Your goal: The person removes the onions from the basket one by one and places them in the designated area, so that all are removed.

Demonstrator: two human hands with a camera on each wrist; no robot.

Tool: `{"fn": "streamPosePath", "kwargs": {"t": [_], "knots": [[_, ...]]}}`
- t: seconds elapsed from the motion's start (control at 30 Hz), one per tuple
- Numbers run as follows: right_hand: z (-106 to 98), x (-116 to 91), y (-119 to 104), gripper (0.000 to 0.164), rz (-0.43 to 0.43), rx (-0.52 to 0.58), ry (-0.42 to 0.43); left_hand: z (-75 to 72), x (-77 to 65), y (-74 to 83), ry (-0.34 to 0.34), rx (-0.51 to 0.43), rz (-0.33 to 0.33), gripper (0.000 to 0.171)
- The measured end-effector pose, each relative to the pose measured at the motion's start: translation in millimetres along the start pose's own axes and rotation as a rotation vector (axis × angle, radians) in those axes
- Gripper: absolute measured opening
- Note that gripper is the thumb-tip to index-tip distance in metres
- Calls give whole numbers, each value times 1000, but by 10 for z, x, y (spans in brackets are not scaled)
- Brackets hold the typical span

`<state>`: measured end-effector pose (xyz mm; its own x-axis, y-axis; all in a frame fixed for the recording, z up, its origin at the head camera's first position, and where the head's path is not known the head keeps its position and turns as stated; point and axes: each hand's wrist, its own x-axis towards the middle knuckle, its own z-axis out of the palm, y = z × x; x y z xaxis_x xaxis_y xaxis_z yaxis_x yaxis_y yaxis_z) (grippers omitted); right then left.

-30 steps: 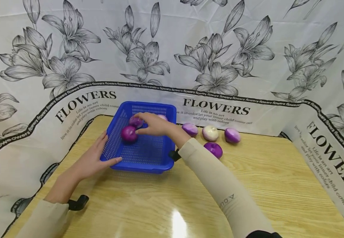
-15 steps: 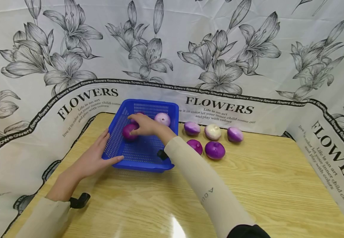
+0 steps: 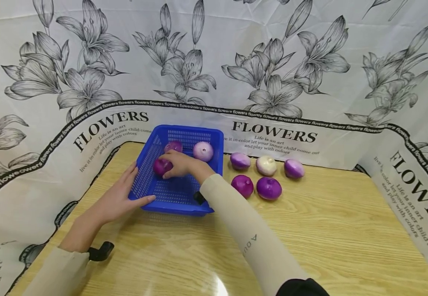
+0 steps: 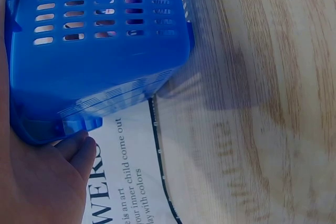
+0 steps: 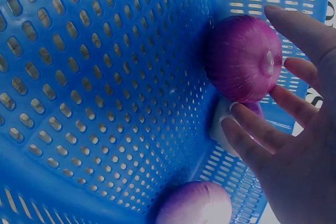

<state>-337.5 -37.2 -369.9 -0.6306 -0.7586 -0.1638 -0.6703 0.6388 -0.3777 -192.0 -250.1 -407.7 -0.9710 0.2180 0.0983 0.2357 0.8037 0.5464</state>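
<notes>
A blue plastic basket (image 3: 177, 201) stands on the table with several purple onions in it. My left hand (image 3: 116, 199) grips the left side of the basket, its thumb on the front rim; in the left wrist view its fingers curl around the basket's edge. My right hand (image 3: 180, 164) reaches inside, touching a dark purple onion (image 5: 244, 59) near the left wall with spread fingers and thumb. Behind that one lies another purple onion (image 3: 173, 146). A paler onion (image 3: 203, 151) sits at the far right of the basket.
Right of the basket, two rows of onions lie on the wooden table (image 3: 332, 222): a pale onion (image 3: 266, 165) between two purple ones at the back, and two dark onions (image 3: 269, 188) in front. A flower-printed cloth (image 3: 280, 102) hangs around the table's back and sides.
My right hand has moved from the farther purple onion towards me to the nearer dark one. Both onions beside it stay where they were. My left hand has kept its place on the basket.
</notes>
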Motion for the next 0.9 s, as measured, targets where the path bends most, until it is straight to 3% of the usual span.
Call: {"fn": "streamPosePath", "kwargs": {"t": [0.4, 0.67, 0.9], "knots": [[20, 66, -22, 64, -7, 21, -51, -14, -11, 5, 20, -1, 11, 114], [31, 47, -78, 60, -50, 64, -181, -3, 7, -22, 22, -5, 18, 115], [59, 24, -108, 59, -64, 110, -184, 17, 0, -40, 9, -2, 15, 116]]}}
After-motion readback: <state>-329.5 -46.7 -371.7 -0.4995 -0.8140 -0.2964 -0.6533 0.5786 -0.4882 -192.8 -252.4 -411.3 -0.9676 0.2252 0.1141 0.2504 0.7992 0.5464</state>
